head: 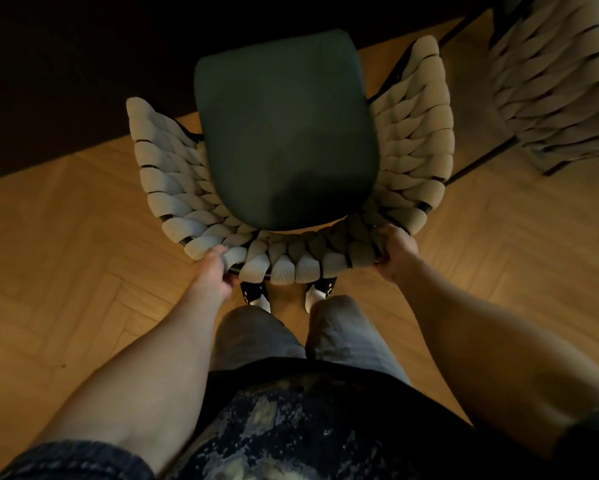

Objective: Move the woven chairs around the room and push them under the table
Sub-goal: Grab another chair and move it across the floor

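I stand behind the woven chair (291, 188), my left hand (212, 271) and right hand (396, 252) each curled around its braided back rim. Its green seat (284, 133) points away from me, front edge reaching under the dark table (83, 81). A second woven chair (554, 74) stands right. No writing is readable.

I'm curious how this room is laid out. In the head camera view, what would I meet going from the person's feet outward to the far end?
Person's feet → hands, left hand and right hand, gripping the woven chair back → dark green seat cushion → dark table at the far end.
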The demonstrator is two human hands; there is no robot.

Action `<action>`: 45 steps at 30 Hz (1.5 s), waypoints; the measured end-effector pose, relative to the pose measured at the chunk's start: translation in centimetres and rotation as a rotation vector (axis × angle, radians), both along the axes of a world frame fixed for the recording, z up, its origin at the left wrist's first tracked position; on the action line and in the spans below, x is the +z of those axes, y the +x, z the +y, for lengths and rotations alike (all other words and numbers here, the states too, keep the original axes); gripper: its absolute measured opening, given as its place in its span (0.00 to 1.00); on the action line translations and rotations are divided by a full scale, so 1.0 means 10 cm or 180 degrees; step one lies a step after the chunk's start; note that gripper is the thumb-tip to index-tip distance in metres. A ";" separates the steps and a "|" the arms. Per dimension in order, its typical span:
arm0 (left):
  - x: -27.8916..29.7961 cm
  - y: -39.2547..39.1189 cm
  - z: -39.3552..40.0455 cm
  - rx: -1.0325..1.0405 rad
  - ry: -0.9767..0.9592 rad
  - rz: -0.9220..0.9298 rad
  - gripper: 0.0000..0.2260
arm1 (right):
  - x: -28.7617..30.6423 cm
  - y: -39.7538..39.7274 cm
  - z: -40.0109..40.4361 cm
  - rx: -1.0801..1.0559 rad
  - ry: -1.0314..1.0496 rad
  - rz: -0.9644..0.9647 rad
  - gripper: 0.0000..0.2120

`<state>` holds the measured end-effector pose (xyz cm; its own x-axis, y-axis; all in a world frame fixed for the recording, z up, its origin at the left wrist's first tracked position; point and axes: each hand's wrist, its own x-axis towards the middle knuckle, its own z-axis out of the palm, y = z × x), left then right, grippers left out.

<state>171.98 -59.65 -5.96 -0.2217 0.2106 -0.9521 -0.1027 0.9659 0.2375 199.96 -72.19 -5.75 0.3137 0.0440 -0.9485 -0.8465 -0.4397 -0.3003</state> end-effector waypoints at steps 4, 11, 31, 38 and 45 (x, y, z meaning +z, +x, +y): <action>0.03 -0.11 0.11 -0.0198 -0.0015 0.0140 0.05 | 0.01 -0.19 -0.11 -0.0159 -0.0096 -0.0015 0.16; 0.13 -0.14 0.41 -0.0787 0.0076 0.0159 0.04 | 0.04 -0.64 -0.36 -0.0685 -0.0182 -0.0109 0.14; 0.12 0.45 0.91 -0.2847 0.0243 0.0230 0.11 | 0.03 -1.88 -0.89 -0.3083 -0.0338 0.0284 0.17; 0.09 0.74 1.10 -0.3644 0.0290 0.0177 0.18 | 0.08 -2.40 -0.71 -0.3978 -0.0303 0.0377 0.13; 0.04 1.23 1.14 -0.4618 0.0438 0.0141 0.21 | 0.13 -2.79 -0.44 -0.4801 -0.0147 0.0437 0.04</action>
